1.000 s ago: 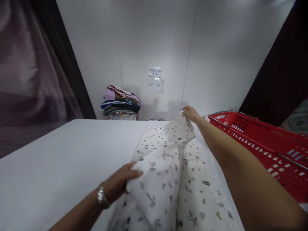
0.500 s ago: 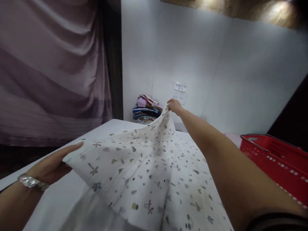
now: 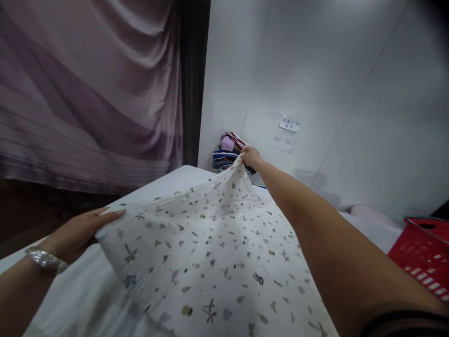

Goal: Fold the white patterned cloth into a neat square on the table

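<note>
A white cloth (image 3: 224,234) printed with small palm trees, leaves and dots stretches across the middle of the view. My left hand (image 3: 82,229), with a silvery band at its wrist, pinches the near left corner between thumb and fingers. Farther off, my right hand (image 3: 250,157) is closed on the far edge, lifting it to a gathered peak above the table. Between both hands the upper edge runs nearly taut. The cloth's lower part spreads over the white table (image 3: 185,175) and passes out of view at the bottom.
Behind my right hand stands a stack of folded clothes (image 3: 224,154) against the white wall. Two handwritten paper signs (image 3: 283,140) hang there. A red plastic basket (image 3: 421,252) is at the right, near a pale pink bundle (image 3: 372,213). A mauve curtain (image 3: 105,93) hangs left.
The camera view has turned, shifting the clothes stack and signs rightward. Both hands keep their hold; the cloth looks flatter and more spread out, with fewer deep folds in its middle.
</note>
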`<state>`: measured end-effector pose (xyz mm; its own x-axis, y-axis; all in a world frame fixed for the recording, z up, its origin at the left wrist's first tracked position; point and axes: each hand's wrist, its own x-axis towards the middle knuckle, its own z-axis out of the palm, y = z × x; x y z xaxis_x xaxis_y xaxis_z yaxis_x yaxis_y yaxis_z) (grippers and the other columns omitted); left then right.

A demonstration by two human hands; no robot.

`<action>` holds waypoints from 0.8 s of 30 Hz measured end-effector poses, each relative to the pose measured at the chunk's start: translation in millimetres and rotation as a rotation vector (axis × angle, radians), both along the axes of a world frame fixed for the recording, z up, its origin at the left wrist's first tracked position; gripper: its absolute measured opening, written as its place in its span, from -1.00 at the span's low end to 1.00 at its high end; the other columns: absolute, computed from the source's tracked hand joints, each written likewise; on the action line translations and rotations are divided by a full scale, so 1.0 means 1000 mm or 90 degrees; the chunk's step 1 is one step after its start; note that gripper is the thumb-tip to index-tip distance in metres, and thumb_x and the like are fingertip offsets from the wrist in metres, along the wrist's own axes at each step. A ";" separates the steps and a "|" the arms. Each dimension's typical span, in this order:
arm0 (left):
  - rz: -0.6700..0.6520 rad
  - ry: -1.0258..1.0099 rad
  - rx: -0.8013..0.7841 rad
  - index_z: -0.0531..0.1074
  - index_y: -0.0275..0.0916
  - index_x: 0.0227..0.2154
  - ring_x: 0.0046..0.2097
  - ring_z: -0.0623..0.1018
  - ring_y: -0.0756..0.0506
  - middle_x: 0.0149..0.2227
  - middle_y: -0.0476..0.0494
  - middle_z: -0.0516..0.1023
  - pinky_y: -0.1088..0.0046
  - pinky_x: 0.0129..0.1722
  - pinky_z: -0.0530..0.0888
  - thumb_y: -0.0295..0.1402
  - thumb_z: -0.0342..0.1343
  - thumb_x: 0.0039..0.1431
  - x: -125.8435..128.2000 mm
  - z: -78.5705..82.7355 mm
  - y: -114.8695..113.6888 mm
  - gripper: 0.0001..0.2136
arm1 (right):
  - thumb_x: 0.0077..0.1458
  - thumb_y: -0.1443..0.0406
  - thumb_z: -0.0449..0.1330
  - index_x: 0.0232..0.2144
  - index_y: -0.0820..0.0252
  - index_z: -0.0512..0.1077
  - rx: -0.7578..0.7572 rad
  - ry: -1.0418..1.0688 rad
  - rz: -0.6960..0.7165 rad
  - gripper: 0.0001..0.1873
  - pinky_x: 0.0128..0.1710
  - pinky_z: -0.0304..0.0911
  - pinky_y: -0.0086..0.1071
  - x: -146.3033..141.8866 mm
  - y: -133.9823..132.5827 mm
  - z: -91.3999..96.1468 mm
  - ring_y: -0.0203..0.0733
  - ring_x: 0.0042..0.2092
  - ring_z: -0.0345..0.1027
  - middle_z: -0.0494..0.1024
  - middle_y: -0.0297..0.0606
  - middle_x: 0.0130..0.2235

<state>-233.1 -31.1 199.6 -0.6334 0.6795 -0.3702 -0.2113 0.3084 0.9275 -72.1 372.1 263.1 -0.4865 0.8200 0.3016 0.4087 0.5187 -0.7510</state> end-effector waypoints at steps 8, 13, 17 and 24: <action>-0.145 0.115 0.017 0.33 -0.40 -0.08 -0.32 0.49 0.01 -0.45 0.11 0.53 0.46 -0.28 0.39 -0.26 0.09 0.07 0.048 0.030 0.015 -0.61 | -0.11 0.53 0.09 -0.30 0.24 0.35 -0.044 0.051 -0.086 -0.73 -0.57 0.25 -0.51 0.083 0.023 0.006 -0.32 -0.53 0.35 0.40 -0.36 -0.55; -0.499 0.212 0.086 0.50 -0.29 -0.38 -0.34 0.48 -0.04 -0.40 0.01 0.54 0.53 -0.35 0.39 -0.25 0.16 -0.04 0.148 0.056 0.051 -0.79 | -0.14 0.56 0.12 -0.32 0.26 0.35 -0.037 0.097 -0.175 -0.73 -0.56 0.25 -0.50 0.181 0.047 0.017 -0.34 -0.54 0.31 0.37 -0.34 -0.57; -0.746 0.217 0.161 0.52 -0.25 -0.44 -0.39 0.42 -0.01 -0.46 0.00 0.49 0.53 -0.37 0.34 -0.24 0.13 -0.03 0.262 0.041 0.094 -0.81 | -0.16 0.56 0.14 -0.32 0.26 0.37 -0.021 0.127 -0.268 -0.72 -0.55 0.25 -0.49 0.279 0.062 0.018 -0.37 -0.54 0.26 0.35 -0.36 -0.55; -0.894 0.212 -0.036 0.54 -0.22 -0.41 -0.53 0.34 0.00 -0.58 0.01 0.37 0.48 -0.51 0.30 -0.24 0.16 -0.20 0.447 -0.080 0.150 -0.75 | -0.17 0.56 0.15 -0.32 0.29 0.39 -0.051 0.110 -0.421 -0.71 -0.60 0.23 -0.49 0.437 0.065 -0.037 -0.41 -0.61 0.18 0.30 -0.42 -0.62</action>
<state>214.2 118.6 120.0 0.4717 0.7915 -0.3885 0.5113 0.1134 0.8519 364.9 436.9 226.2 0.1739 0.9508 0.2565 0.4911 0.1420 -0.8594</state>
